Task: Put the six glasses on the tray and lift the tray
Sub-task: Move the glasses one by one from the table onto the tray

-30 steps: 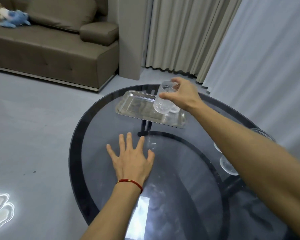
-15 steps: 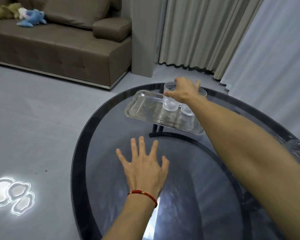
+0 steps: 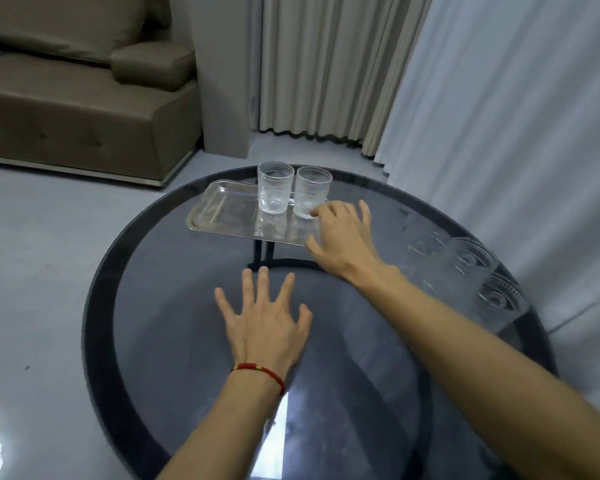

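A silver tray (image 3: 229, 216) lies at the far side of the round glass table (image 3: 187, 341). Two ribbed clear glasses stand upright on the tray's right half, one to the left (image 3: 275, 192) and one to the right (image 3: 311, 192). My right hand (image 3: 343, 237) hovers open just in front of the right glass, fingers spread, holding nothing. My left hand (image 3: 267, 320) rests flat on the table with fingers apart. Several more clear glasses (image 3: 471, 271) stand blurred at the table's right edge.
A brown sofa (image 3: 84, 109) stands at the back left on a grey floor. Beige and grey curtains (image 3: 465, 98) hang behind and to the right of the table. The table's dark leg frame (image 3: 267, 254) shows through the glass below the tray.
My right hand set the second glass down on the tray beside the first, let go and pulled back toward me. The left hand stayed flat on the table.
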`<state>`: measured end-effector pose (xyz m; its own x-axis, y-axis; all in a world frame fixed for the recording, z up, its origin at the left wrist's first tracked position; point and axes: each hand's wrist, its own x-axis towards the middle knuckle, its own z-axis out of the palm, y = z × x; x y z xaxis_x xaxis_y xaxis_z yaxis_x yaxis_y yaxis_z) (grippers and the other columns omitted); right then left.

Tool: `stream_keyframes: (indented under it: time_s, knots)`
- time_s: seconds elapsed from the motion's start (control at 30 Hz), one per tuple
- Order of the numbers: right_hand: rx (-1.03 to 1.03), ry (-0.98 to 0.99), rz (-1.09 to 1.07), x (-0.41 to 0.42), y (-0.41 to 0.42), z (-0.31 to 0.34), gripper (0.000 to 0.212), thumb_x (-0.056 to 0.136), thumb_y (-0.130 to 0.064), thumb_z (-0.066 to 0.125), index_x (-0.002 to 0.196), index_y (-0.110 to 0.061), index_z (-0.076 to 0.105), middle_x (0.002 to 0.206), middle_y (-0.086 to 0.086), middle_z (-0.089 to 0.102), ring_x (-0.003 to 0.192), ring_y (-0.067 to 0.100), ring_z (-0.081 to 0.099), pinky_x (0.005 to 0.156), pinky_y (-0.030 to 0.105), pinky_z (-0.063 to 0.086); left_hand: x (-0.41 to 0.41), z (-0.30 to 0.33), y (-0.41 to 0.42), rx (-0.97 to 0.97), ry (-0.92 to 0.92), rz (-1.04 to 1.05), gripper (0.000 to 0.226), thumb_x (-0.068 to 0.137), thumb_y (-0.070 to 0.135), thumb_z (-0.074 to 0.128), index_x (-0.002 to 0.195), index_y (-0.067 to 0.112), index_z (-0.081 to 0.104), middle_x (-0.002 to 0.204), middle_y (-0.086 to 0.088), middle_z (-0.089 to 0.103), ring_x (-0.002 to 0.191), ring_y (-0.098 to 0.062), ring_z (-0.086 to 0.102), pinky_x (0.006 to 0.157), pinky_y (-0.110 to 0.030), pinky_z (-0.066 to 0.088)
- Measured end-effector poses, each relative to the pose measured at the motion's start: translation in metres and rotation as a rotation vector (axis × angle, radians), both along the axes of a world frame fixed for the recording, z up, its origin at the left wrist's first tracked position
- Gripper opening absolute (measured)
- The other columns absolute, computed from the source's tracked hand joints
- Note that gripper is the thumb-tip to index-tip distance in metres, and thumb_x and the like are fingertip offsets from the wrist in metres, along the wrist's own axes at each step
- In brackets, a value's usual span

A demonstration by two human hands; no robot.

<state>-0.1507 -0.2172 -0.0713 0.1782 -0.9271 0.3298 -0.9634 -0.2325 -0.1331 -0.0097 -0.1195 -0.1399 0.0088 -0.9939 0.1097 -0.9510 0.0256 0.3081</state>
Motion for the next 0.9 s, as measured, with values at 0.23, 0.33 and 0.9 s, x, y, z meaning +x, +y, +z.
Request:
stream_keyframes:
  time_s: [0.23, 0.33, 0.9]
  knots:
    - [0.131, 0.257, -0.366, -0.102, 0.078, 0.025, 0.065, 0.087, -0.052, 0.052, 0.141, -0.016, 0.046, 0.15, 0.015, 0.04, 0.146, 0.031, 0.025, 0.119, 0.065, 0.0, -0.006, 0.003, 0.031, -0.035, -0.099, -0.12, 0.064, 0.091, 0.059, 0.026, 0.153, 0.043, 0.018, 0.167, -0.002, 0.01, 0.154, -0.024, -0.004, 0.115, -0.068, -0.001]
    - [0.148, 0.33, -0.441, -0.116, 0.098, 0.028, 0.079, 0.086, -0.068, 0.04, 0.143, -0.014, 0.044, 0.146, 0.017, 0.044, 0.14, 0.034, 0.032, 0.117, 0.064, 0.009, 0.0, 0.005, 0.037, -0.05, -0.115, -0.123, 0.064, 0.091, 0.059, 0.026, 0.153, 0.043, 0.019, 0.167, -0.002, 0.011, 0.154, -0.024, -0.003, 0.116, -0.067, 0.0]
    - [0.104, 0.018, -0.298, -0.08, 0.125, 0.006, 0.076, 0.082, -0.069, 0.057, 0.144, -0.026, 0.049, 0.119, 0.004, 0.055, 0.124, 0.025, 0.043, 0.113, 0.05, 0.021, 0.041, 0.003, 0.021, -0.008, -0.048, 0.014, 0.062, 0.092, 0.057, 0.028, 0.152, 0.041, 0.022, 0.166, -0.003, 0.016, 0.154, -0.026, 0.001, 0.116, -0.067, 0.004]
